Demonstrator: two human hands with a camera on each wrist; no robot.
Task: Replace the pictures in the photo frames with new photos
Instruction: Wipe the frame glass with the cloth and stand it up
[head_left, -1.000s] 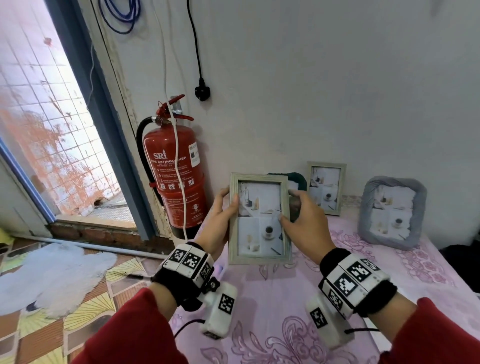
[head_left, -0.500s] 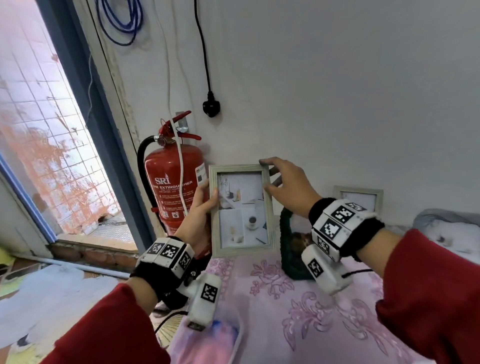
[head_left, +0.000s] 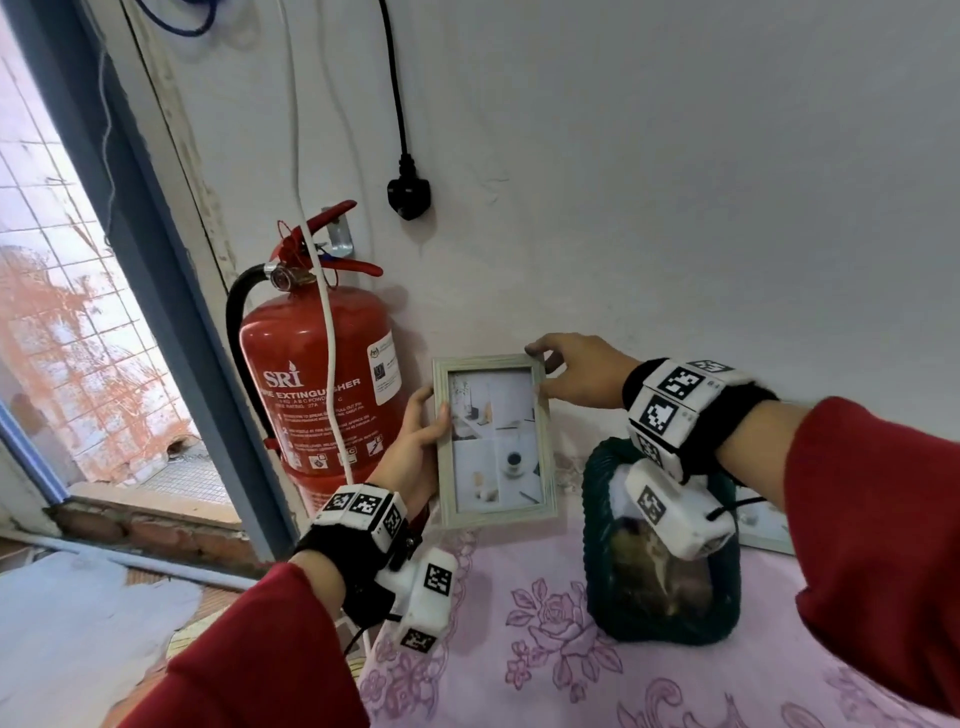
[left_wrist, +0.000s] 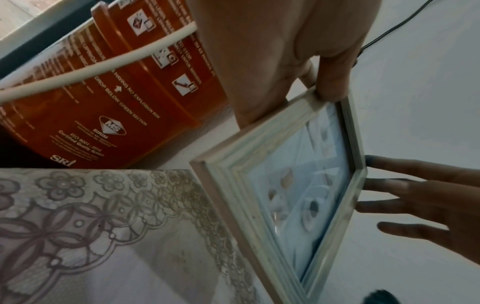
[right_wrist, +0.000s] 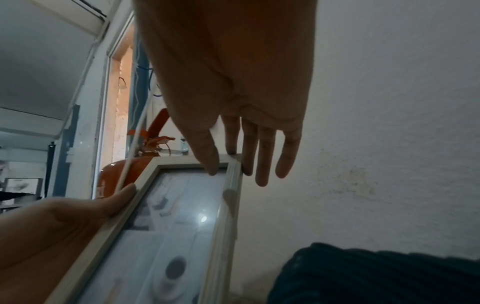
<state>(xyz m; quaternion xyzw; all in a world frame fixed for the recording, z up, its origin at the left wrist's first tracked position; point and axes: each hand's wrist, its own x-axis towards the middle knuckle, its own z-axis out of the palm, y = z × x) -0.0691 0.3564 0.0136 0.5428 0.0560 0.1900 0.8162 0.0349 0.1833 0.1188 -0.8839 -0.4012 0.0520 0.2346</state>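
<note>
A pale wooden photo frame (head_left: 493, 441) with a coffee-cup collage stands upright at the table's back left corner, close to the wall. My left hand (head_left: 421, 441) grips its left edge, thumb on the front. My right hand (head_left: 561, 371) pinches the top right corner, thumb in front and straight fingers behind. The left wrist view shows the frame (left_wrist: 298, 195) with its lower corner at the lace hem; I cannot tell whether it rests there. In the right wrist view the thumb lies over the frame (right_wrist: 168, 226). A dark green frame (head_left: 660, 587) leans to the right, partly hidden by my wrist.
A red fire extinguisher (head_left: 311, 389) hangs on the wall just left of the frame, a white cable across it. A black plug (head_left: 409, 197) dangles above. The pink floral tablecloth (head_left: 519, 649) covers the table. Another frame (head_left: 763, 525) peeks out behind my right arm. A doorway opens at left.
Both hands carried the pale frame from over the table back and left to the wall beside the extinguisher. My right hand slid from the frame's right edge to its top right corner.
</note>
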